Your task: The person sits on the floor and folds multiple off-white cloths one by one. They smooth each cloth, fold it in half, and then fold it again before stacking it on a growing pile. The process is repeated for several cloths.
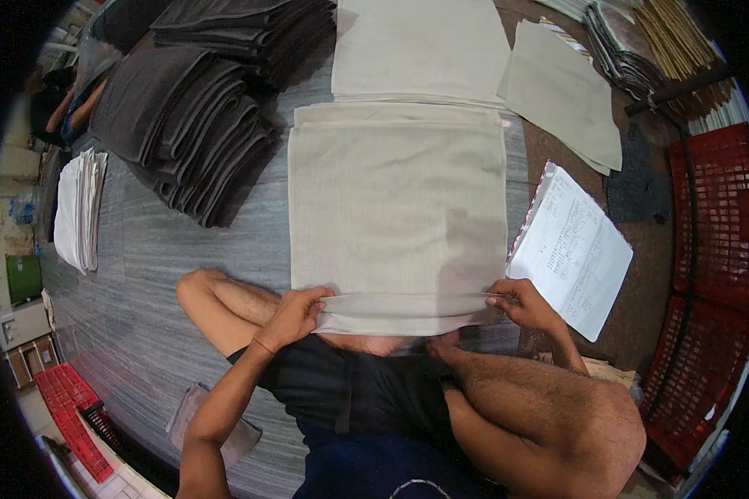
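Observation:
A square beige cloth (pixel 391 200) lies flat in front of my crossed legs, on top of others like it whose edges show at the far side. Its near edge is turned up in a narrow fold (pixel 404 312). My left hand (pixel 301 312) pinches the left end of that fold between thumb and fingers. At the right end, my right hand (pixel 520 303) pinches the same fold. Between the hands the strip runs fairly straight, with slight creases. Beyond this pile lies a second pile of beige cloths (pixel 420 50).
Dark brown folded cloths (pixel 175 108) are stacked at the far left, near a white folded pile (pixel 79 208). An open notebook (pixel 574 249) lies by my right hand. Loose beige cloths (pixel 562 91) lie beyond it. Red crates (pixel 711 224) stand along the right.

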`<state>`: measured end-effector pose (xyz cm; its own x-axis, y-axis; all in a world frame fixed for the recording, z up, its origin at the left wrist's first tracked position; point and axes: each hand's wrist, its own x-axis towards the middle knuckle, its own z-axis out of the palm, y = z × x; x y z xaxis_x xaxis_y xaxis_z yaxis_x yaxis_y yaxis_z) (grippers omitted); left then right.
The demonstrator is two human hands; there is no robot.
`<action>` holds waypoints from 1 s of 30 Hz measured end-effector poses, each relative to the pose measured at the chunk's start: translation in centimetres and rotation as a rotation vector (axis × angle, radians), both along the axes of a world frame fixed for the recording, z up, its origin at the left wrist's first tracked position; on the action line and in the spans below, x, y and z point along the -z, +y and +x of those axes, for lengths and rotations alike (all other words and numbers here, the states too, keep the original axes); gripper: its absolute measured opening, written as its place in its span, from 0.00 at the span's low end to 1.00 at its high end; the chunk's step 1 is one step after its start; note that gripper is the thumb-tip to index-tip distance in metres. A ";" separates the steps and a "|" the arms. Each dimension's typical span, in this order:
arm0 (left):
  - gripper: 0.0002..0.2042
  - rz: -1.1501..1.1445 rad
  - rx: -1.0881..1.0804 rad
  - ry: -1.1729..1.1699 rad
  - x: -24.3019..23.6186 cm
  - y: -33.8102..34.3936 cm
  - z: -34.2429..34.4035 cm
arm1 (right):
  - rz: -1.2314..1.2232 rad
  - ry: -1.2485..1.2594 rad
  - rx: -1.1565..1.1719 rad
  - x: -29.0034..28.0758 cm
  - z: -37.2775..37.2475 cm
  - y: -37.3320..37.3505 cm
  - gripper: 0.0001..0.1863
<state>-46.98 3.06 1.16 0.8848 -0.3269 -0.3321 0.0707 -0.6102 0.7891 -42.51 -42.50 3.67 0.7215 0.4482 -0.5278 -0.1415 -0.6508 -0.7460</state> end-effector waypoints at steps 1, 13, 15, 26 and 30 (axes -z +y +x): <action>0.10 -0.019 -0.061 -0.020 0.2 0.1 -0.1 | -0.023 -0.004 0.027 -0.3 0.0 0.2 0.13; 0.15 -0.058 0.177 0.047 -0.7 1.3 3.7 | -0.070 -0.145 -0.073 -1.2 2.8 0.6 0.16; 0.16 -0.062 0.214 0.081 -1.0 1.9 5.4 | -0.083 -0.160 -0.094 -1.9 4.4 1.3 0.14; 0.15 0.132 0.287 -0.164 -2.0 0.6 -0.4 | -0.048 -0.369 -0.104 -0.5 -1.3 0.2 0.16; 0.12 0.181 0.269 -0.297 -1.2 -0.1 -1.8 | -0.207 -0.501 -0.267 0.2 -2.9 1.1 0.21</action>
